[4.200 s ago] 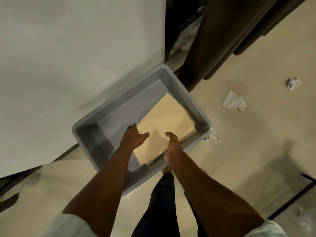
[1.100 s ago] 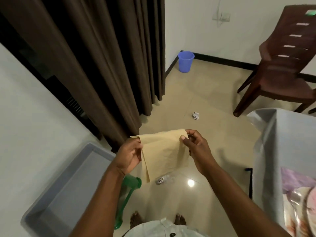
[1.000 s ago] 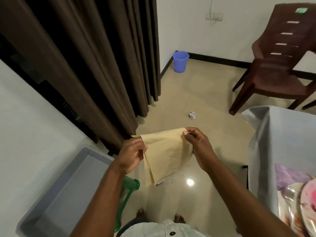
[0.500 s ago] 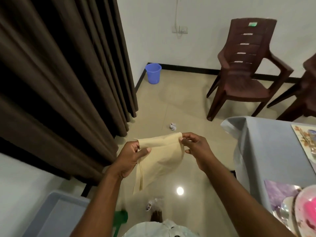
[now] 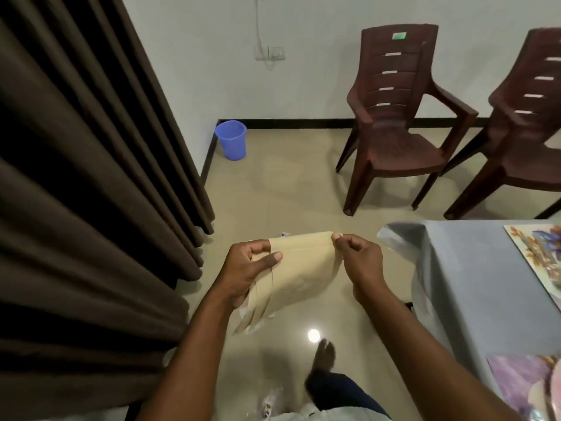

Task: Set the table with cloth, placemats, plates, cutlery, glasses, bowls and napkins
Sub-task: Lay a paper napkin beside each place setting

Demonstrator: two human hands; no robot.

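Overhead, left hand (image 5: 246,268) and right hand (image 5: 359,262) each keep a pinching grip on beige napkins (image 5: 299,273).

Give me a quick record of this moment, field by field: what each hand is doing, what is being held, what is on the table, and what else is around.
left hand: grips the stack of beige napkins by its left edge, thumb on top
right hand: pinches the top right corner of the napkins
napkins: held in the air above the floor, sheets fanned at the bottom
table: grey cloth on, floral placemat laid at the far side
surroundings: brown curtain, blue bin, two brown chairs
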